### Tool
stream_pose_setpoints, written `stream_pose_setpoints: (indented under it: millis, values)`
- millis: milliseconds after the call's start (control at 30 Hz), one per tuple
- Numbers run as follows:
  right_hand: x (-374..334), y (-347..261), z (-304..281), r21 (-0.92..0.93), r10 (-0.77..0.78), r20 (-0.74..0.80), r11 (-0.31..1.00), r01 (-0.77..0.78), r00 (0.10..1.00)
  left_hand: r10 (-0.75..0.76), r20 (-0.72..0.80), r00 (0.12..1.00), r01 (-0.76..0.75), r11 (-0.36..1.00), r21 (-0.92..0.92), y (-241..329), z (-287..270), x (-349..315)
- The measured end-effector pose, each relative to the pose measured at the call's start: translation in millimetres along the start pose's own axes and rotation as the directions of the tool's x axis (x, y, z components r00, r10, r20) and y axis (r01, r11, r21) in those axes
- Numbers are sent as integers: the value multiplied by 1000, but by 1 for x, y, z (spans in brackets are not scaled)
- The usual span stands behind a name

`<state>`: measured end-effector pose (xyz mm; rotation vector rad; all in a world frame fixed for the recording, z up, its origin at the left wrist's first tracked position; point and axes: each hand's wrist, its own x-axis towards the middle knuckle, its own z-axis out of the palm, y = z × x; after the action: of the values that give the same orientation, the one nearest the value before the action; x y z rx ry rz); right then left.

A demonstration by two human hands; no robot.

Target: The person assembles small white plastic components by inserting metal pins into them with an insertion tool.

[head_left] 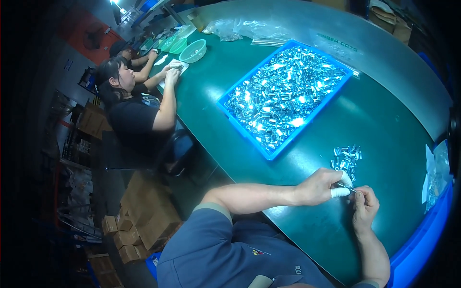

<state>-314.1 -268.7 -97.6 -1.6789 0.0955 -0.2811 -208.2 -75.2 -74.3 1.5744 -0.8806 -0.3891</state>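
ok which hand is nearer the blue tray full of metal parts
Left. The left hand is apart from the blue tray, on its near side; the right hand is farther off, further right.

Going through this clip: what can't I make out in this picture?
All in the head view:
- Small piece between the left hand and right hand: its full shape, covered by fingers.
- Blue tray's bottom: buried under shiny metal pieces.
- Blue container at right: cut off by the dark fisheye rim.
- Nearer co-worker's handwork: too small.
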Motion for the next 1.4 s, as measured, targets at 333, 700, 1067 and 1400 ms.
stream_pose_setpoints:
  millis: [333, 700, 1067, 1400]
  values:
    - [1, -2, 1, -68, -33, 25, 997, 35, 999, 43, -22, 999, -42, 998, 45, -4, 3, -1]
    - [1, 1, 1, -77, -48, 26, 996, 50, 998, 18, -10, 1000, -18, 999, 30, -2, 3, -2]
    - [2, 6, 6, 2, -14, -66, 1000, 14, 998, -2, -3, 1000, 2, 1000, 24, -1, 3, 1]
    - [-5, 8, 2, -86, 12, 28, 996, -10, 1000, 9, -21, 1000, -9, 999, 38, -3, 7, -6]
